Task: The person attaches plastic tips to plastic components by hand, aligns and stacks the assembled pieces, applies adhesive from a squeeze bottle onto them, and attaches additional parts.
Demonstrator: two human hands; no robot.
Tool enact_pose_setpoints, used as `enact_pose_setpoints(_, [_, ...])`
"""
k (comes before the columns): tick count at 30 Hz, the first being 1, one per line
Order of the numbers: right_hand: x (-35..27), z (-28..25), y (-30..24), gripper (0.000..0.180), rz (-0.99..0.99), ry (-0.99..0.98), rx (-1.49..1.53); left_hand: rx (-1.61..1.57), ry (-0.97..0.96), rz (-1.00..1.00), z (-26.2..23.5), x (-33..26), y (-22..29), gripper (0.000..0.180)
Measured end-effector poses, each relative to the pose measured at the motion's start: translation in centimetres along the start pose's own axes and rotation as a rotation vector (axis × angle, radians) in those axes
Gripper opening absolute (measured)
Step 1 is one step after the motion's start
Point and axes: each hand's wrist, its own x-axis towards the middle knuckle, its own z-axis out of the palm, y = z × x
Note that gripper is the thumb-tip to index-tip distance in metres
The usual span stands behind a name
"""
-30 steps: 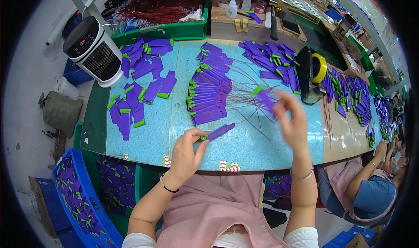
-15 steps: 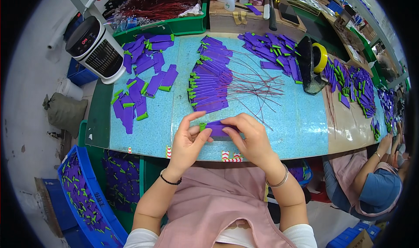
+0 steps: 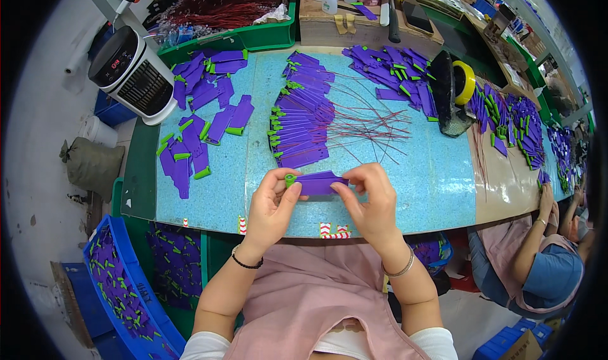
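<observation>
The purple tag [image 3: 320, 183] lies flat between both hands, just above the near edge of the blue table [image 3: 437, 189]. Its long side runs left to right. The green cap [image 3: 290, 180] is on its left end. The left hand [image 3: 273, 209] pinches that green end with thumb and fingers closed on it. The right hand [image 3: 372, 198] pinches the other end, fingers closed on the purple part. So both hands hold the same tag, one at each end, and the left hand is the one at the cap. Just beyond the tag, farther from the person, sits a neat stack of tags [image 3: 303, 122] with thin red wires [image 3: 373, 122] sticking out to the right. The right hand is nearer to those wires. To the left lies a loose bunch of tags [image 3: 199, 128] with no wires that I can see. More purple tags are piled at the far right of the table [image 3: 396, 71]. A blue bin [image 3: 95, 246] under the table on the left holds many more purple and green pieces. A green tray [image 3: 269, 37] at the back holds a heap of dark red wires. A small white and black fan [image 3: 130, 71] stands at the far left corner. Another person's arm [image 3: 538, 233] rests at the right.
</observation>
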Motion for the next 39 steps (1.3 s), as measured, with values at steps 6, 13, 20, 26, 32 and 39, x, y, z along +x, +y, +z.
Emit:
enact_pose_setpoints(6, [-1.2, -1.2, 0.5, 0.020, 0.416, -0.304, 0.107, 0.016, 0.013, 0.022, -0.4, -0.3, 0.0, 0.018])
enact_pose_setpoints(13, [-0.9, -0.3, -0.2, 0.008, 0.137, -0.149, 0.291, 0.527, -0.040, 0.468, 1.5, 0.5, 2.5, 0.017])
enact_pose_setpoints(20, [0.0, -1.3, -0.6, 0.010, -0.176, -0.189, 0.038, 0.622, -0.197, 0.303, 1.3, -0.3, 3.1, 0.012])
enact_pose_setpoints(26, [-1.1, -1.8, -0.6, 0.013, 0.015, -0.334, 0.100, 0.244, -0.024, 0.307, 0.9, 0.4, 1.7, 0.033])
enact_pose_setpoints(32, [-1.8, -1.5, -0.3, 0.023, 0.328, -0.267, 0.102, 0.105, -0.029, 0.055, 2.7, -0.8, -1.5, 0.018])
enact_pose_setpoints(39, [0.3, -2.8, -2.5, 0.018, 0.092, -0.221, 0.216, 0.546, -0.299, 0.288, 2.9, -1.1, 0.5, 0.016])
